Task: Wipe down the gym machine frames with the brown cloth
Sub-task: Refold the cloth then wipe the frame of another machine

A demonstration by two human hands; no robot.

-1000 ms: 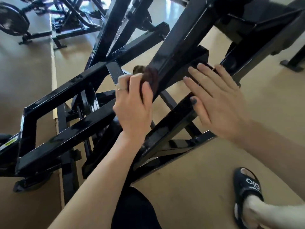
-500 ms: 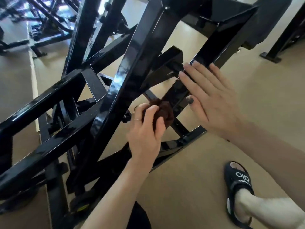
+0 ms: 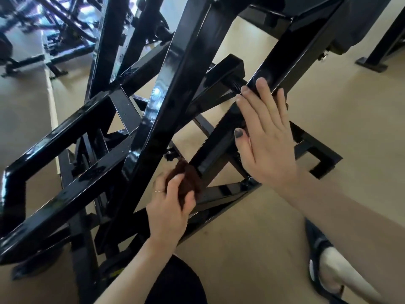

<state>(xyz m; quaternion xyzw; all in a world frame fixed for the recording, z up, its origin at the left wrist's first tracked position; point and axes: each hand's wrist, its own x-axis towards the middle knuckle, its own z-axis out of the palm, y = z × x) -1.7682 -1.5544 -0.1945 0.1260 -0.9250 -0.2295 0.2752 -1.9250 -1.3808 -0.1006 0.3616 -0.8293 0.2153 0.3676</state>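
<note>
the left hand [image 3: 168,212] grips the bunched cloth [image 3: 188,181], fingers curled round it, pressing it on a slanted bar of the black frame [image 3: 175,88]. up and right of that grip, the right hand [image 3: 266,145] lies flat on the same bar, fingers straight. most of the cloth is hidden in the fist. a slipper [image 3: 318,249] is cut off at the lower right.

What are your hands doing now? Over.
Left hand grips crumpled brown cloth against black metal frame bar. Right hand flat on same bar. Nothing blocking.
</note>
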